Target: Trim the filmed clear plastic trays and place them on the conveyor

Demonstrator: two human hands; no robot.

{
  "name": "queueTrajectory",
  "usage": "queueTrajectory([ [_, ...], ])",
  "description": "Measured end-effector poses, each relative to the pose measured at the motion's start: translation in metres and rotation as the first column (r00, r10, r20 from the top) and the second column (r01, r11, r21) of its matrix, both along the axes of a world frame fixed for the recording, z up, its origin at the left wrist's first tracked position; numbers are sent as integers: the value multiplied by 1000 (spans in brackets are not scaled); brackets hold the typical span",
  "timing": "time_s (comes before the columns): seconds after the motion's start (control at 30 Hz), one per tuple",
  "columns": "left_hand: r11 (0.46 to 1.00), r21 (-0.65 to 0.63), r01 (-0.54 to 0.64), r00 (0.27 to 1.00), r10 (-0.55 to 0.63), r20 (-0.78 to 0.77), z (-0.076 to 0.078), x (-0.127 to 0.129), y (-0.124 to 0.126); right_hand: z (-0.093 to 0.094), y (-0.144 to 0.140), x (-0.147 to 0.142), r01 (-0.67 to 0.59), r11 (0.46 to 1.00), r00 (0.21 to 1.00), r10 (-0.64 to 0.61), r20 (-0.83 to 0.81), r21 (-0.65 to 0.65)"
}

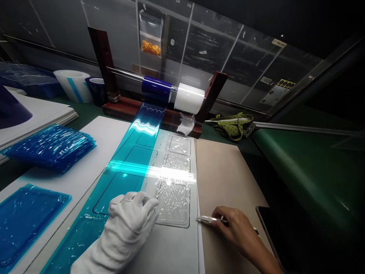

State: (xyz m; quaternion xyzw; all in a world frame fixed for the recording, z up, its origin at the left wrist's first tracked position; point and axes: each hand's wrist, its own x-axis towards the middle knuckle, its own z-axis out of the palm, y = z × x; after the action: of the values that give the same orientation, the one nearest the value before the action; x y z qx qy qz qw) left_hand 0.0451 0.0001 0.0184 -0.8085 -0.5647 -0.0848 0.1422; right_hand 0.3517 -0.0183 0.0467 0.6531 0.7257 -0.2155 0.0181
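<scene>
pressing flat, the gloved left hand (131,213) spreads on blue film (125,167); the bare right hand (235,226) has its grip pinching a knife (209,219).

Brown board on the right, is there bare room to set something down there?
Yes. The brown board is bare between the clear template and the green belt, above the right hand with its blade. Left is crowded: blue film, left hand, film stack.
</scene>
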Motion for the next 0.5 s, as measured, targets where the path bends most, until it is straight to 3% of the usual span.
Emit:
queueTrajectory([
  [0.23,995,-79,66,997,-62,48,-10,10,-30,-13,-3,-18,28,999,971,-36,-235,-36],
  [0.37,996,-66,64,993,-57,108,-14,12,-34,-18,8,-21,26,990,888,-87,-451,-140],
  [0.5,998,-50,44,986,-35,161,-25,5,-30,-24,18,-16,-56,965,804,-109,-584,-257],
])
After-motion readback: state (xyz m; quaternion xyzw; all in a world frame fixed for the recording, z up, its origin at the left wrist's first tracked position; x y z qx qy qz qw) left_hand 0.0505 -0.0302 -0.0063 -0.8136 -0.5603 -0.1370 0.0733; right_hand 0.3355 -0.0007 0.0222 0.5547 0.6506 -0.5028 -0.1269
